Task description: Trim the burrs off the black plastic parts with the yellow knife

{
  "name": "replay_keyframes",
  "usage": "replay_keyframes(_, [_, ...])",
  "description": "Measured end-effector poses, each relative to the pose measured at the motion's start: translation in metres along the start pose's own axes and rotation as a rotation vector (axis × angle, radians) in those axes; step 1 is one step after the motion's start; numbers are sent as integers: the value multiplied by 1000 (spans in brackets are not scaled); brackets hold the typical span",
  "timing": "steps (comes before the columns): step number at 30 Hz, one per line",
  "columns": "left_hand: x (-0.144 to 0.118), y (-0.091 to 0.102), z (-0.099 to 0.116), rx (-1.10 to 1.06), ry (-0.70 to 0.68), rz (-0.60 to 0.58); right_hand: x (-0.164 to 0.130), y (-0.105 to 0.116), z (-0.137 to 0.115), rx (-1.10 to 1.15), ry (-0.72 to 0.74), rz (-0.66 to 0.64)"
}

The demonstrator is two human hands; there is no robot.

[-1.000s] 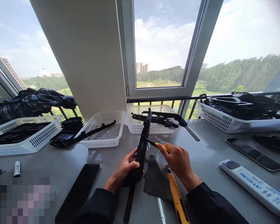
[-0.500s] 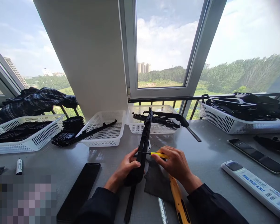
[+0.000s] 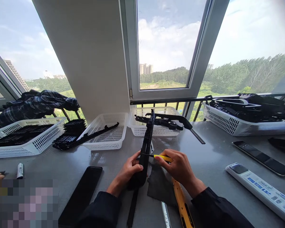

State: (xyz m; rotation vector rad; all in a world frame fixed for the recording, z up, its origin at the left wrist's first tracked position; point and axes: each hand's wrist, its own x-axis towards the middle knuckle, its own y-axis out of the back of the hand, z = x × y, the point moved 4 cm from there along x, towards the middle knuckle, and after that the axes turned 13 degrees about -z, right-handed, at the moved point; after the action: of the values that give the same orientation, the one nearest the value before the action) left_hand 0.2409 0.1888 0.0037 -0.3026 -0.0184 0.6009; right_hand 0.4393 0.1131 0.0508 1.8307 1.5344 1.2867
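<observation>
We are gripping a long black plastic part (image 3: 146, 148) in our left hand (image 3: 125, 174) while our right hand (image 3: 180, 167) is pinching a yellow-handled blade (image 3: 162, 157) against its edge, seemingly mid-trim.

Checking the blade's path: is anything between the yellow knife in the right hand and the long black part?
Nothing visible: the yellow knife in the right hand already meets the long black part, which the left hand holds upright.

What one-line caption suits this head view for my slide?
Left hand steadies a long black part; right hand presses a yellow-handled tool against it.
</observation>
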Motion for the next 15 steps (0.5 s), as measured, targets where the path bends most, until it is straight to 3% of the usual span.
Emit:
replay_keyframes(5, [-3,-6,7,20,25,8,1,-7,5,8,-52,-14])
replay_keyframes(11, [-3,-4,7,30,20,-11,1,-2,23,-10,-240,74])
replay_keyframes(15, [-1,7,-2,-20,-27,50,1,-1,21,16,-195,62])
